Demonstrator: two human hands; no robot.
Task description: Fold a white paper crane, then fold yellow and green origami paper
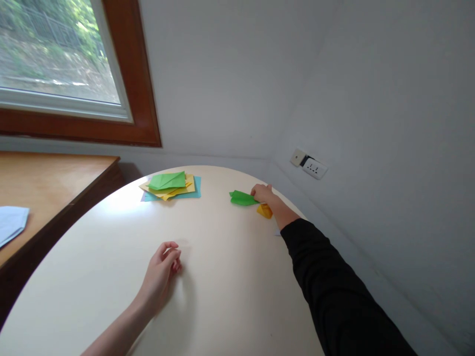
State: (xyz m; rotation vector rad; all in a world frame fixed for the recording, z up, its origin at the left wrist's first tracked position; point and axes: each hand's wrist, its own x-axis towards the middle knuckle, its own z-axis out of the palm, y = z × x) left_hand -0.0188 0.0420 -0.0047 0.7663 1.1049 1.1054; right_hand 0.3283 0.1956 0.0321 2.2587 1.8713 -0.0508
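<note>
My right hand reaches to the far right of the round table, its fingers closed on the end of a green folded paper. Just below that wrist lies an orange folded paper piece. A bit of pale paper peeks out beside the black sleeve, mostly hidden by it. My left hand rests at the middle of the table, fingers loosely curled in, with nothing visible in them.
At the table's far left edge sits a pile of coloured papers in green, yellow and blue. A wooden desk with a pale folded item stands left. Walls and a socket border the right.
</note>
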